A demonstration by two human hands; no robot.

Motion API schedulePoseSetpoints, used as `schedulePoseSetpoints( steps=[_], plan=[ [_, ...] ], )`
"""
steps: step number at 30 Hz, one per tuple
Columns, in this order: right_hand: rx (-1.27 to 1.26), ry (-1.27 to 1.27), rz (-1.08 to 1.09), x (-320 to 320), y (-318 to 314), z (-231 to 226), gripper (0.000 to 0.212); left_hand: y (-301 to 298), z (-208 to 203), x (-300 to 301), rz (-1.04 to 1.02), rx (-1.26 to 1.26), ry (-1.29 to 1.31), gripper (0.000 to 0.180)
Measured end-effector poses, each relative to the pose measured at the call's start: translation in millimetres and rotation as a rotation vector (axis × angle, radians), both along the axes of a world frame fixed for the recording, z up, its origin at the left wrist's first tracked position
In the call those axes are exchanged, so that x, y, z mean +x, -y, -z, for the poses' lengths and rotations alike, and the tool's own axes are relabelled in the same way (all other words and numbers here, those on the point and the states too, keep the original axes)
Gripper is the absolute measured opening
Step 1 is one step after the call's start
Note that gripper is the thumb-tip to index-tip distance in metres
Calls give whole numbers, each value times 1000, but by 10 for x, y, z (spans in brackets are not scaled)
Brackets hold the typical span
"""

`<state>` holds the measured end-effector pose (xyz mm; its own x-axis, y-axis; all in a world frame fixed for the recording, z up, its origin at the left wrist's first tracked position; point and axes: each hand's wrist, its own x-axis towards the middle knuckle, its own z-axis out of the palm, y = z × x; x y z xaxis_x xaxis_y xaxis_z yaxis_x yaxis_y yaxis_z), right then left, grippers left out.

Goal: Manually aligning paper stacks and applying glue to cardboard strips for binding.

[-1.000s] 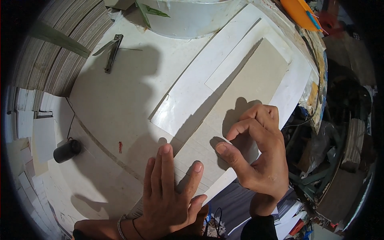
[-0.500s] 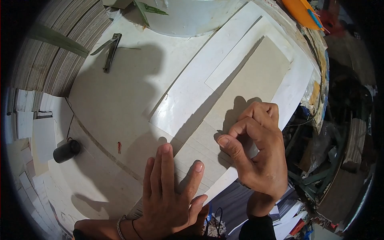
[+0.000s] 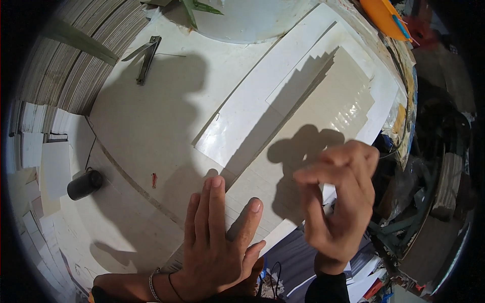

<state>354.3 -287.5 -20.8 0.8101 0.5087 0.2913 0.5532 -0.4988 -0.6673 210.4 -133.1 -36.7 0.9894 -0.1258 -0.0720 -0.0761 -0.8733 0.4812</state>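
A stack of long grey-beige cardboard strips [image 3: 303,116] lies slantwise across the white table. Its layers are staggered, with stepped edges and bright glints at the far right end. My left hand [image 3: 214,242] rests flat over the near end of the strips, fingers stretched out and thumb apart, holding nothing. Above the right edge of the stack is my right hand [image 3: 343,197], somewhat blurred. Its fingers are curled, with thumb and forefinger tips together in a loop, and nothing shows between them. The shadow of this hand falls on the strips.
White sheets [image 3: 242,111] lie under and beside the strips. A nail clipper [image 3: 148,60] is at the far left, a black cylinder [image 3: 85,185] at the left edge. Tall paper stacks [image 3: 65,60] stand behind it. A white round container [image 3: 242,20] and orange object [image 3: 386,17] are at the back.
The cardboard layers have spread into steps at the far end, where one flat strip end showed before. My right hand has lifted off the strips and moved slightly right; my left stays flat.
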Motion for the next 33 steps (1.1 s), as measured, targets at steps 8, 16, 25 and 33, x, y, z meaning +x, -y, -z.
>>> schedulePoseSetpoints(
  steps=[8,16,25,33],
  plan=[
    [-54,-198,-205,-40,21,-130,22,-17,22,-10,-6,-8,1,102],
    [-184,-269,-165,6,-8,-97,32,-15,72,-43,-28,-58,42,97],
    [-164,-257,-114,-53,-79,-46,25,-15,80,-39,-46,-128,48,101],
    [-151,-268,-96,-43,-78,-39,26,9,53,-7,-46,-96,44,101]
  ],
)
